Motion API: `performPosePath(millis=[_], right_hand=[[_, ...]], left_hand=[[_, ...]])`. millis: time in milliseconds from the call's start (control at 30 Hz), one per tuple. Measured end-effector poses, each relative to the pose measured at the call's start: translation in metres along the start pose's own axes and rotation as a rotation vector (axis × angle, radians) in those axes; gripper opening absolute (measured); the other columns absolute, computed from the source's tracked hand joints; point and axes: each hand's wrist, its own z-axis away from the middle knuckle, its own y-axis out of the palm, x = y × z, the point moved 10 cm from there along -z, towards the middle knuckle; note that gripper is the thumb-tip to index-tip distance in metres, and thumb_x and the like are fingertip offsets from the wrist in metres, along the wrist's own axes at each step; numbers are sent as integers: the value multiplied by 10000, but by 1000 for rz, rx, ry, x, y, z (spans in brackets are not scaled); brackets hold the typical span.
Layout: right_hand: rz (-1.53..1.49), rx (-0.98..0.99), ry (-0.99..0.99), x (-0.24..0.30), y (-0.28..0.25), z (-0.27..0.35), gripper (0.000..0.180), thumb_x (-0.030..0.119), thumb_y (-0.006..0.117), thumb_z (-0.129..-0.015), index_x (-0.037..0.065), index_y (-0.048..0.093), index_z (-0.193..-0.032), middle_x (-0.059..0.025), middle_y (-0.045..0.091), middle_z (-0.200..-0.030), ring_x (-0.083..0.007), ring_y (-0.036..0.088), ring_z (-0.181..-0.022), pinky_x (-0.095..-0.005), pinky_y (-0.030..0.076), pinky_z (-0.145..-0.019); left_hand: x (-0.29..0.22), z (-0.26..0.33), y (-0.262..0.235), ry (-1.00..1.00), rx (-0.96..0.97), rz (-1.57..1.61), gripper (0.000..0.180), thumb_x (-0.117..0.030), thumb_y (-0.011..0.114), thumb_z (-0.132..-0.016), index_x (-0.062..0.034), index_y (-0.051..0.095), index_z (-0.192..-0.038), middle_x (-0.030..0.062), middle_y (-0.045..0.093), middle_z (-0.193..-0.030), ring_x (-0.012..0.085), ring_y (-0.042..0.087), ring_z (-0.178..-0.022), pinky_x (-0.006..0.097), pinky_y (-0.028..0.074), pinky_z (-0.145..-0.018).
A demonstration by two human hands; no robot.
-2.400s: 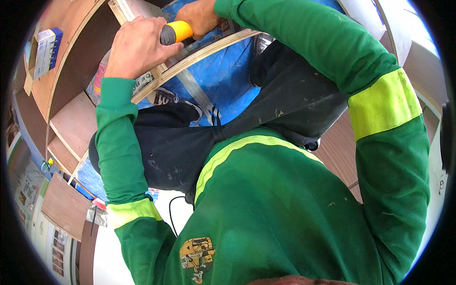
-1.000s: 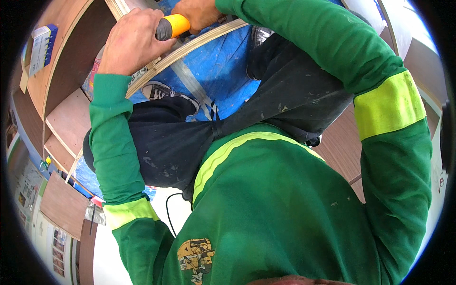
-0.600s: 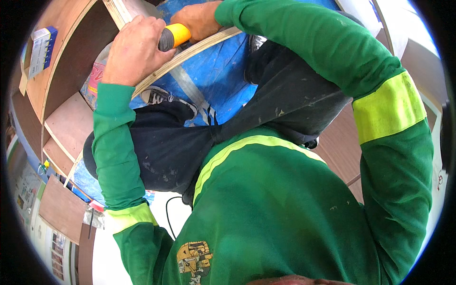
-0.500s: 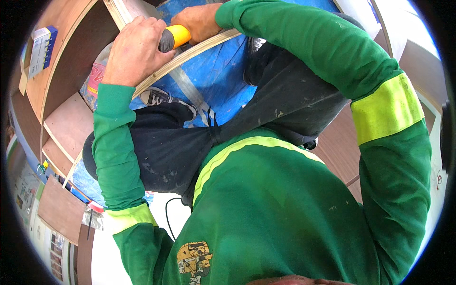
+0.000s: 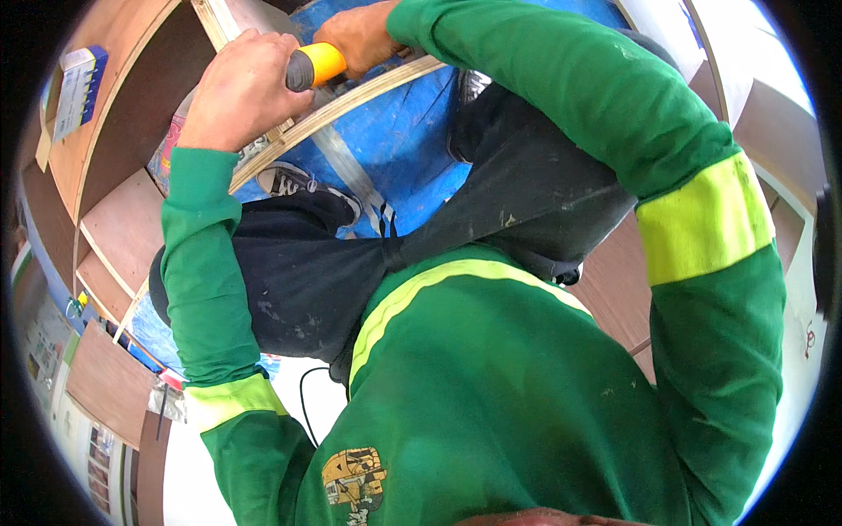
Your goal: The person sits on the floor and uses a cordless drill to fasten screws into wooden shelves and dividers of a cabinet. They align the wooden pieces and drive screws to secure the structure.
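A yellow tool with a rounded dark grey end [image 5: 323, 63] lies between my hands, over a plywood piece with a pale layered edge [image 5: 351, 103]. My left hand [image 5: 239, 89] is closed around the grey end, its fingers on the far side partly hidden. Just beyond the yellow part is my right hand [image 5: 361, 37], bent at the wrist. Its fingers are mostly hidden behind the tool, but they look curled against it. Which kind of tool this is cannot be made out.
Blue sheeting [image 5: 403, 140] with a pale tape strip covers the floor around my shoes. Curved plywood panels [image 5: 114, 105] rise at the left, where a blue and white box [image 5: 81, 92] rests. A dark cable [image 5: 304, 399] runs beside my left leg.
Both hands and the tool have shifted slightly left. My left hand sits a little further from the plywood edge, so more of the piece shows below it.
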Motion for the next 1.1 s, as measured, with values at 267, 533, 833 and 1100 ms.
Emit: performPosePath(millis=[267, 533, 833, 1100], right_hand=[[-37, 1, 44, 3, -7, 7, 527, 110, 847, -709, 104, 730, -1223, -184, 777, -1104, -369, 737, -1071, -471, 569, -965], [31, -7, 32, 7, -16, 14, 529, 101, 840, -708, 106, 730, -1226, -189, 776, -1094, -379, 738, -1061, -476, 575, -950], [-5, -38, -7, 9, -16, 16, 536, 107, 849, -703, 89, 730, -1226, -192, 776, -1112, -376, 735, -1082, -468, 566, -980], [29, -36, -3, -5, -3, -4, 498, 175, 847, -723, 129, 753, -1210, -174, 781, -1132, -365, 732, -1106, -468, 566, -988]], left_hand=[[-6, 0, -9, -10, -38, -40, 417, -242, 848, -742, -47, 746, -1096, 178, 722, -1006, 366, 658, -1013, 468, 511, -915], [-3, -2, 3, -93, 100, -9, 516, -390, 866, -800, -77, 727, -1186, 188, 740, -1075, 378, 683, -1138, 595, 362, -1206], [5, -3, 7, -73, 99, 35, 475, -350, 837, -809, -78, 717, -1181, 211, 742, -927, 427, 724, -948, 591, 351, -1244], [0, -5, 0, -30, 64, 7, 450, -275, 831, -804, -58, 721, -1182, 214, 737, -906, 425, 728, -930, 559, 351, -1257]])
